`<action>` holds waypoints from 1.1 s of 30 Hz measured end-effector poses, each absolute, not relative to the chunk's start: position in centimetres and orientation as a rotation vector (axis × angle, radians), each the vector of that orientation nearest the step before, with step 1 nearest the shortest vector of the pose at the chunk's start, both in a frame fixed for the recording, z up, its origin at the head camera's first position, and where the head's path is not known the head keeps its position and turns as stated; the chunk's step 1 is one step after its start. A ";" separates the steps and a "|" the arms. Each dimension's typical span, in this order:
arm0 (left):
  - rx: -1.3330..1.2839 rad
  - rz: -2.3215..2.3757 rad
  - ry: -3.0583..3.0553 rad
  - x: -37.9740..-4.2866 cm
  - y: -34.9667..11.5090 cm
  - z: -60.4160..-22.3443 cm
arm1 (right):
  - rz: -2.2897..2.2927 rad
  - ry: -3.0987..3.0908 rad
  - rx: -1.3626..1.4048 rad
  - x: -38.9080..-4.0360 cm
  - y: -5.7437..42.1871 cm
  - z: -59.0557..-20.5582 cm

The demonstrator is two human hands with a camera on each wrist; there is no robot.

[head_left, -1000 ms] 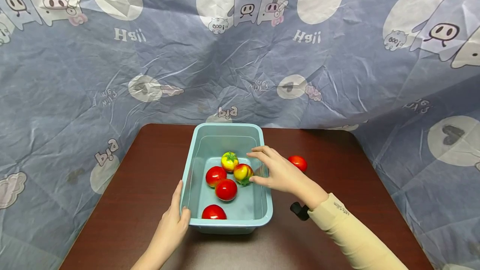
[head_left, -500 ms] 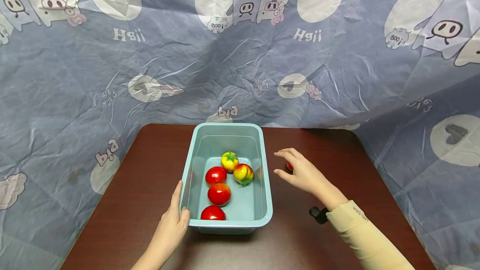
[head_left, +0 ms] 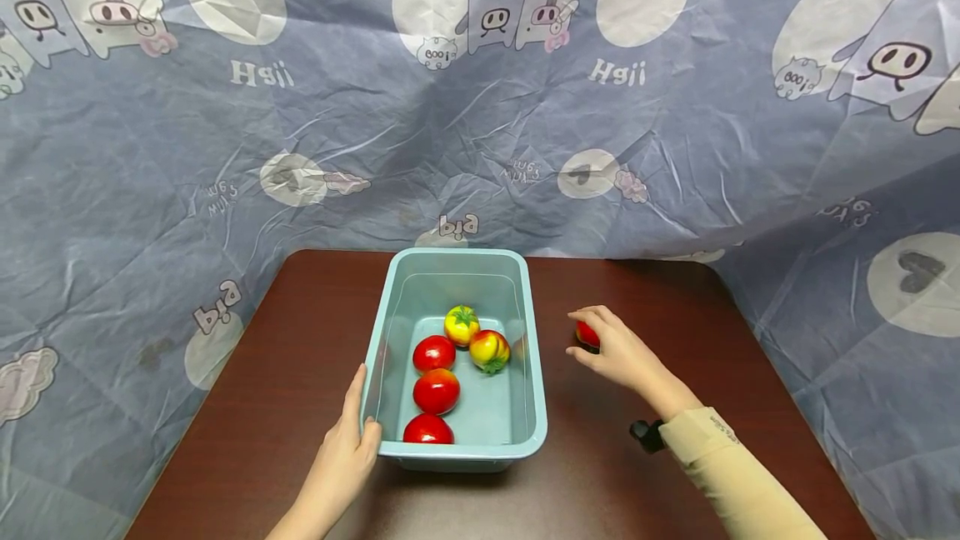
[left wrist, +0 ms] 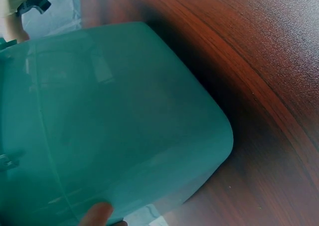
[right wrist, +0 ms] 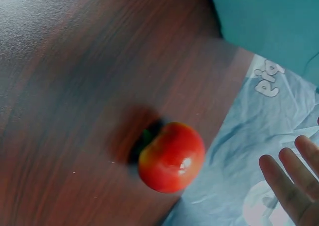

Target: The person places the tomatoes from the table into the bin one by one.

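Note:
My left hand (head_left: 341, 448) holds the pale blue-green plastic bin (head_left: 537, 390) at its front left corner, fingers along the side and thumb at the rim. A thumb tip (left wrist: 98, 213) shows against the bin's outer wall in the left wrist view. To the right of the bin, my right hand (head_left: 622, 357) is beside a red tomato (head_left: 587, 334), fingers spread and holding nothing. The hand partly hides that tomato in the head view. From the right wrist it shows whole on the table, red with a green stem (right wrist: 146, 134).
Inside the bin lie three red tomatoes (head_left: 437, 391) in a row and two yellow-red ones with green leaves (head_left: 489, 350). The dark wood table (head_left: 315, 323) ends at a printed grey-blue cloth (head_left: 420, 132) behind. A black strap piece (head_left: 647, 435) is at the right wrist.
My right hand has moved from over the bin to the right, to the tomato on the table. One red tomato in the bin has rolled slightly left. The left hand stays put.

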State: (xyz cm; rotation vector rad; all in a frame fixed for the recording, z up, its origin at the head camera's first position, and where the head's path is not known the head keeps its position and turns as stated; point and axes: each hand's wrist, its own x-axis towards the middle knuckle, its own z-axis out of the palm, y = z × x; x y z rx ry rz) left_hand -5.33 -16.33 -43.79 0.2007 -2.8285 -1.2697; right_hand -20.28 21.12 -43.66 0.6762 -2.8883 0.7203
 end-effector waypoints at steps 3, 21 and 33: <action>0.201 -1.272 -2.827 -5.3 -16.3 -43.8 | 0.709 -2.891 0.660 -20.5 21.4 -44.3; 0.200 -1.297 -2.814 -5.4 -16.5 -44.1 | 0.659 -3.029 0.498 -23.2 23.0 -46.4; 0.208 -1.330 -2.812 -5.3 -16.5 -44.1 | 0.624 -3.099 0.405 -24.3 24.1 -47.7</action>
